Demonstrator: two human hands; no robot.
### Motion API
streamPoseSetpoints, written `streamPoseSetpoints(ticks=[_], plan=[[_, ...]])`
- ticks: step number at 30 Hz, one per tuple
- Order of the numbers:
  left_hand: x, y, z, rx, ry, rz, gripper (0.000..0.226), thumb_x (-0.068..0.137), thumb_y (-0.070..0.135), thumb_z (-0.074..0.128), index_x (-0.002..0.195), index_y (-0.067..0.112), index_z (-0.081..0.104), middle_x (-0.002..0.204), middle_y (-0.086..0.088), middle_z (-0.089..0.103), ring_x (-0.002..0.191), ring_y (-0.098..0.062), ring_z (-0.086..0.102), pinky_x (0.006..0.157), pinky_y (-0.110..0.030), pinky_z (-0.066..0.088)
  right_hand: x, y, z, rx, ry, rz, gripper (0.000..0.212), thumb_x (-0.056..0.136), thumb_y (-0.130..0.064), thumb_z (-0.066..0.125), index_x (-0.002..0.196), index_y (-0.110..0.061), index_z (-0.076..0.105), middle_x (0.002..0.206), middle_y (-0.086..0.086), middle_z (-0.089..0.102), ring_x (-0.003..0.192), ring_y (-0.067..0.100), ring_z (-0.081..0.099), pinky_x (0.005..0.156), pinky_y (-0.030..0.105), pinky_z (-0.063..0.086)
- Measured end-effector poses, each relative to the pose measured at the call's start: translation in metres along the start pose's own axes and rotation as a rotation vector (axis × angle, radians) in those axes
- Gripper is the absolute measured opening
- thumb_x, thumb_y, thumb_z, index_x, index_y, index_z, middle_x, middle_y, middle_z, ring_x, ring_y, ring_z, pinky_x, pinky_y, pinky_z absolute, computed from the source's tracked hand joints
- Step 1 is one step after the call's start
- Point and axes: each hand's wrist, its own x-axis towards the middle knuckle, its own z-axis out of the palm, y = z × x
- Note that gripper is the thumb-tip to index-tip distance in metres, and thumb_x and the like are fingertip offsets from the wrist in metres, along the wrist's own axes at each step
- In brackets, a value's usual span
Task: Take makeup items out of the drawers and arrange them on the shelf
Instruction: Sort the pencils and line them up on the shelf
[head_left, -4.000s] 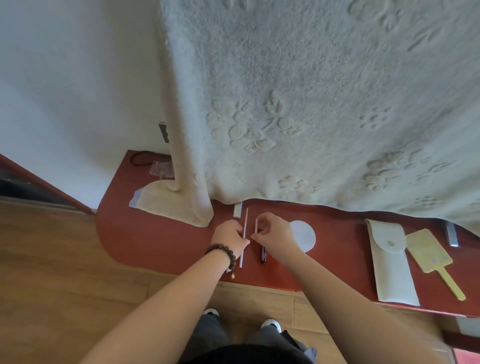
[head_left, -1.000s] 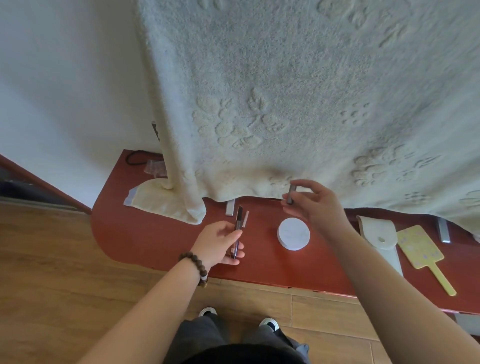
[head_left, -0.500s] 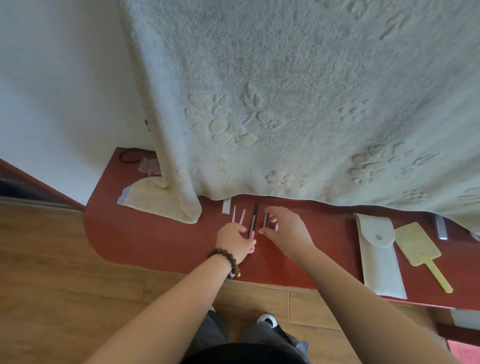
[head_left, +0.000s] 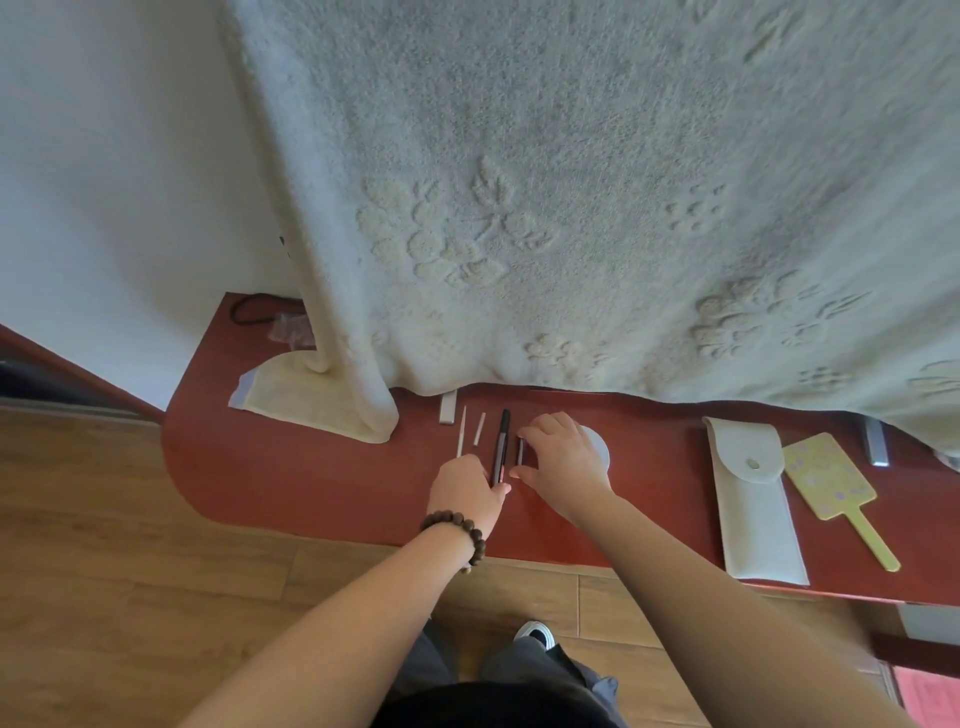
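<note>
Pinching: left hand (head_left: 470, 486) on dark pen (head_left: 501, 448), right hand (head_left: 563, 457) on short tube (head_left: 520, 450).

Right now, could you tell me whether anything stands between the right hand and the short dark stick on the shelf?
Nothing visible does: the right hand already brackets the short dark stick, forefinger at its far end, thumb at its near end. The long dark pencil lies just left, under the left hand.
</note>
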Motion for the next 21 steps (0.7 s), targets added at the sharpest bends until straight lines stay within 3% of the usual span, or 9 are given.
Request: streamPoseSetpoints(ticks=[5, 9, 14, 18, 21], plan=[[-0.002, 0.001, -0.004, 0.053, 0.03, 0.048, 0.03, 0.086, 0.04, 0.066, 0.094, 0.011, 0.061, 0.094, -0.002, 0.064, 0.089, -0.019, 0.062, 0.069, -0.023, 0.045, -0.007, 0.007, -0.009, 0.105, 0.05, 0.03, 0.068, 0.079, -0.043, 0.07, 0.138, -0.018, 0.047, 0.137, -0.001, 0.046, 0.131, 0.02, 0.033, 0.111, 0.034, 0.03], [-0.005, -0.001, -0.007, -0.043, 0.064, 0.154, 0.024, 0.086, 0.032, 0.066, 0.101, 0.015, 0.061, 0.093, 0.001, 0.065, 0.09, -0.016, 0.063, 0.073, -0.022, 0.048, -0.026, 0.029, -0.021, 0.183, 0.127, 0.135, 0.081, 0.077, -0.045, 0.073, 0.145, -0.021, 0.035, 0.147, -0.003, 0.035, 0.137, 0.017, 0.025, 0.11, 0.034, 0.028], [-0.011, 0.01, -0.01, -0.208, 0.018, 0.288, 0.021, 0.085, 0.025, 0.068, 0.104, 0.017, 0.061, 0.087, 0.008, 0.062, 0.085, -0.01, 0.062, 0.077, -0.023, 0.052, -0.039, 0.045, -0.018, 0.184, -0.015, 0.173, 0.097, 0.07, -0.046, 0.078, 0.148, -0.019, 0.027, 0.152, -0.005, 0.028, 0.14, 0.017, 0.022, 0.112, 0.034, 0.026], [-0.013, 0.016, -0.013, -0.244, 0.006, 0.359, 0.024, 0.084, 0.024, 0.07, 0.105, 0.019, 0.06, 0.092, 0.008, 0.06, 0.082, -0.005, 0.059, 0.068, -0.007, 0.041, -0.039, 0.044, -0.016, 0.183, -0.006, 0.171, 0.089, 0.076, -0.041, 0.074, 0.147, -0.016, 0.028, 0.151, -0.003, 0.032, 0.137, 0.018, 0.027, 0.108, 0.033, 0.031], [-0.011, 0.019, -0.015, -0.238, -0.016, 0.387, 0.043, 0.078, 0.031, 0.075, 0.116, 0.022, 0.056, 0.106, 0.008, 0.058, 0.098, -0.005, 0.056, 0.082, -0.015, 0.047, -0.039, 0.044, -0.023, 0.307, 0.048, 0.215, 0.085, 0.075, -0.041, 0.075, 0.145, -0.015, 0.034, 0.147, -0.002, 0.037, 0.135, 0.019, 0.033, 0.106, 0.033, 0.033]])
